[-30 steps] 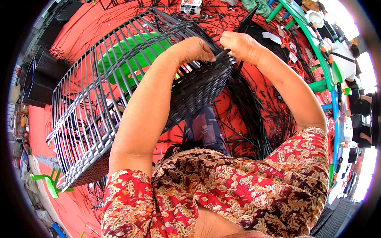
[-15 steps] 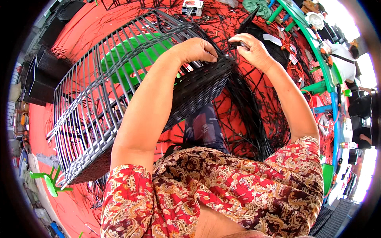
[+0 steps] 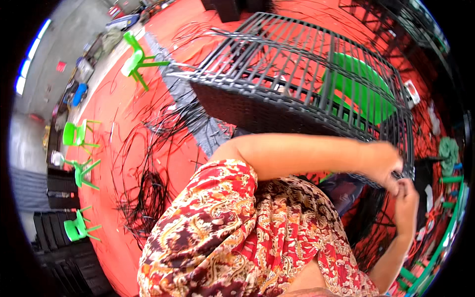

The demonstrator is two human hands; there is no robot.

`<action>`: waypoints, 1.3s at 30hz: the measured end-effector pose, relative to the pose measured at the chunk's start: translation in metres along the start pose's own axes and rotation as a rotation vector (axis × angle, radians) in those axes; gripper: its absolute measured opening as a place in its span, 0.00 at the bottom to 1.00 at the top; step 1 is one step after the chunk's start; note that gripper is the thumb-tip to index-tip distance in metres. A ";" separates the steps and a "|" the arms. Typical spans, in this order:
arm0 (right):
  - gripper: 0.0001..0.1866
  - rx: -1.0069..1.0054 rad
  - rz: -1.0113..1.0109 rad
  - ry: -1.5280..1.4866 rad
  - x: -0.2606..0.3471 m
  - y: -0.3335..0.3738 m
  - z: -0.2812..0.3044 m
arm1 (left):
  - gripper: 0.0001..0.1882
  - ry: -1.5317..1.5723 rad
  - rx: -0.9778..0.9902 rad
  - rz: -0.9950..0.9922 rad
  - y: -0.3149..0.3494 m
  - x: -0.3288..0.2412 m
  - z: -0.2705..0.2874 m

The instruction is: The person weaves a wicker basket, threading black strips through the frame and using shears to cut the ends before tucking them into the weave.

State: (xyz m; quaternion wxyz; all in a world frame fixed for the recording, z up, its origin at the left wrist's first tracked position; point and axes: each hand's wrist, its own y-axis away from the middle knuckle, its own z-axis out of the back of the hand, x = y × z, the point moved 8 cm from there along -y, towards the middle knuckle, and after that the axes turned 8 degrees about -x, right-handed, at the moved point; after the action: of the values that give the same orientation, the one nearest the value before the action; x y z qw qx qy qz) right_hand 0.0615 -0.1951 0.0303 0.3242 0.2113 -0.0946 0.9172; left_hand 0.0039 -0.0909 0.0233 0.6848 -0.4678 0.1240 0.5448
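Observation:
A large piece of dark wicker furniture (image 3: 257, 106), with a frame of grey strands over a woven black side, stands tilted in front of me. My left arm reaches across its near side, and my left hand (image 3: 383, 162) is closed at its right-hand corner. Just below, my right hand (image 3: 405, 198) is closed too, its fingertips meeting those of the left. Something small and dark shows between the fingers, too blurred to name. Behind the strands a green plastic seat (image 3: 354, 74) can be seen.
Loose black strands (image 3: 151, 198) lie heaped on the red floor covering (image 3: 116, 163). Green chairs (image 3: 133, 62) stand along the left. A green tubular frame (image 3: 448, 242) curves along the right edge, near a crumpled green cloth (image 3: 449, 154). Dark wicker pieces stand at the far side.
My view has swung to the left, so the wicker piece now appears farther right. My hands, earlier apart at its corner, have come together there.

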 end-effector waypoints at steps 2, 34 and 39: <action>0.08 0.019 0.173 -0.164 0.011 -0.006 -0.043 | 0.25 0.013 -0.077 0.177 0.026 0.016 -0.013; 0.05 0.037 -0.064 -0.734 -0.053 0.019 -0.086 | 0.09 0.185 0.231 0.476 0.041 0.062 -0.066; 0.06 -0.116 -0.034 -0.632 -0.028 0.026 -0.083 | 0.09 0.281 0.260 0.613 0.060 0.057 -0.044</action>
State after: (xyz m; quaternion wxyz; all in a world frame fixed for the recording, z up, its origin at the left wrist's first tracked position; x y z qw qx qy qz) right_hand 0.0375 -0.2044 -0.0569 0.3055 0.4686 -0.2391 0.7937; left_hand -0.0114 -0.0913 -0.0695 0.5195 -0.3881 0.4200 0.6348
